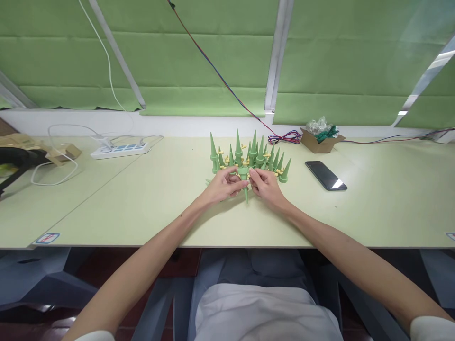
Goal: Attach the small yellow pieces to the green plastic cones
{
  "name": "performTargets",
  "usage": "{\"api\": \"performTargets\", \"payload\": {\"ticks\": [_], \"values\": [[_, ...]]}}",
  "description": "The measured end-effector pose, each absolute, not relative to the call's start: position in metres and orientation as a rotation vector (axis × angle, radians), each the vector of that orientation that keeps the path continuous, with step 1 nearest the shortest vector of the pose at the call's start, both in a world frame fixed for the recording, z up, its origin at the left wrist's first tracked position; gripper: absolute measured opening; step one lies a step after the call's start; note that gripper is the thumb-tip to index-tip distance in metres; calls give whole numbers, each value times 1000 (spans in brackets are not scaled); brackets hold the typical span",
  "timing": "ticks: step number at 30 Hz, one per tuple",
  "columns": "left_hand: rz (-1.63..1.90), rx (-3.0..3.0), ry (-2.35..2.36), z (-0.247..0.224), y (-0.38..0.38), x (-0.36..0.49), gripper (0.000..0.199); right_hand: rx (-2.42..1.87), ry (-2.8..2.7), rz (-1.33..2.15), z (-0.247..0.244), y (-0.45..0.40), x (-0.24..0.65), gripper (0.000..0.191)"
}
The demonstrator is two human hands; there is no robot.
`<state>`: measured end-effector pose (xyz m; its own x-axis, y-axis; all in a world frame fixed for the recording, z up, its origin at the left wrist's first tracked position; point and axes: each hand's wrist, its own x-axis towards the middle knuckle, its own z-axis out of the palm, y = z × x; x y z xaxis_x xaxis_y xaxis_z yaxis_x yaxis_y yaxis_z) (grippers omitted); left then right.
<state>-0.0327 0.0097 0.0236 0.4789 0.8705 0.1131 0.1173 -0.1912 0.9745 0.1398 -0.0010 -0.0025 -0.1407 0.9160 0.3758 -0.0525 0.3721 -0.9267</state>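
My left hand (224, 185) is closed around a green plant watering spike (243, 172), its collar up and its pointed tip down toward the table. At the right side of that collar, my right hand (266, 185) is closed in a pinch; the small piece between its fingertips is mostly hidden. Just beyond both hands stands a cluster of similar green watering spikes (252, 152), most with their points up. Small yellow valves (243, 146) stick out from several of them.
A black phone (325, 175) lies on the pale table (142, 208) at right. Behind it sit a small cardboard box (317, 143) with plastic and green material, and a coiled red-blue cable (289, 138). A white power strip (121, 150) and wooden pieces (64, 152) are at left.
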Motion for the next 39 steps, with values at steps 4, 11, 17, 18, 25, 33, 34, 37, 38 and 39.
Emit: {"api": "performTargets", "payload": {"ticks": [4,11,17,18,25,33,34,37,38,39], "values": [[882,1750,882,20,11,-33,53,-821,-1337,1181,2,-4,137,50],[1028,2014,905,17,12,-31,40,-876,-1226,1336,3,-3,137,42],[1033,2204,930,12,14,-33,25,-913,-1135,1511,5,-2,138,36],[1030,2226,937,11,14,-33,23,-918,-1124,1529,6,-2,138,36],[1092,2275,990,14,13,-29,25,-918,-1090,1449,8,-2,135,37],[1172,1821,918,18,19,-29,25,-787,-1269,1081,2,0,136,51],[1134,1745,887,19,19,-30,29,-785,-1305,1040,2,1,137,52],[983,1562,792,23,17,-30,38,-810,-1403,948,-1,2,140,51],[947,1514,770,24,16,-30,39,-816,-1431,928,-1,3,140,50],[926,1473,751,25,15,-30,40,-820,-1458,909,-2,3,141,50]]}}
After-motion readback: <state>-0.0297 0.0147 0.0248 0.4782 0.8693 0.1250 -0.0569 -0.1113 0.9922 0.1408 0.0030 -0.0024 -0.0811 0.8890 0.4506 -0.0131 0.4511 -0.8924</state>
